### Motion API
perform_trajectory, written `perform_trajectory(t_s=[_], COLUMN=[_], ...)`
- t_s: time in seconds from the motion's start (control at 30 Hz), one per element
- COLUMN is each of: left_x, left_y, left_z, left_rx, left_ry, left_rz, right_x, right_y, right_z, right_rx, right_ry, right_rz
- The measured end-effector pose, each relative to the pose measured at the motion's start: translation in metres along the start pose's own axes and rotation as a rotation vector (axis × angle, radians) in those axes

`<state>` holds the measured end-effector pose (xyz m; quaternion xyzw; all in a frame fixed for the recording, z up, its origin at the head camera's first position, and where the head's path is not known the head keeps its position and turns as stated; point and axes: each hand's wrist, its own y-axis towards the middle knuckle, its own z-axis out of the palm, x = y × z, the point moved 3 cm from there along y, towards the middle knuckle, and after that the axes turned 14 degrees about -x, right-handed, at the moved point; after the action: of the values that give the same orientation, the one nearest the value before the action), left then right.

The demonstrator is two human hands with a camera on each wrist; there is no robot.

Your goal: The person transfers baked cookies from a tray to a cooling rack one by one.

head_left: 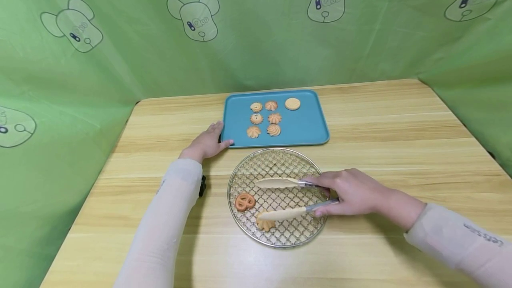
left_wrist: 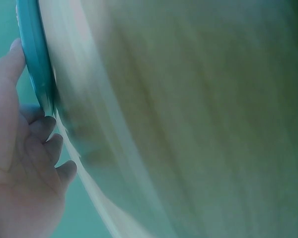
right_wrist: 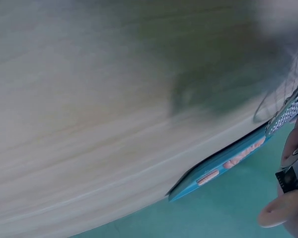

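My left hand (head_left: 206,142) holds the near left corner of a blue tray (head_left: 308,128). Its thumb lies over the rim and the other fingers curl at the outer side, as the left wrist view also shows. My right hand (head_left: 354,191) grips a pair of tongs (head_left: 286,213) with cream tips spread apart, above a round wire rack (head_left: 298,234). The nearer tip overlaps a flower-shaped cookie (head_left: 264,223) on the rack; whether they touch I cannot tell. Left of that cookie lies a pretzel-shaped cookie (head_left: 245,202).
Several small piped cookies (head_left: 274,130) sit in two columns on the tray. A round flat biscuit (head_left: 292,103) lies at its far right. Tray and rack stand on a wooden table (head_left: 380,119), with a green curtain (head_left: 260,52) behind and at the sides.
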<state>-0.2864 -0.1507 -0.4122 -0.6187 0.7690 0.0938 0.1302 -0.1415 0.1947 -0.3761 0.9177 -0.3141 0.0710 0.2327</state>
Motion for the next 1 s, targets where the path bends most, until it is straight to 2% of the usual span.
perform_trajectory(t_s=[0.17,0.47,0.73,1.0], left_x=[0.001,-0.001,-0.001,-0.002], left_y=[0.0,-0.001,-0.002,-0.002], left_z=[0.0,-0.001,-0.002,-0.002], left_rx=[0.0,-0.005,-0.004,-0.004], left_ry=[0.002,-0.007,-0.006,-0.009], left_rz=[0.004,0.006,0.002,0.002], right_x=[-0.002,-0.004,-0.013,-0.023], right_y=[0.005,0.013,0.021,0.028], right_z=[-0.002,-0.003,-0.003,-0.006], right_rx=[-0.032,-0.036,-0.011,-0.005], right_ry=[-0.074,-0.135,-0.147,-0.171], right_rz=[0.021,0.127,0.269,0.376])
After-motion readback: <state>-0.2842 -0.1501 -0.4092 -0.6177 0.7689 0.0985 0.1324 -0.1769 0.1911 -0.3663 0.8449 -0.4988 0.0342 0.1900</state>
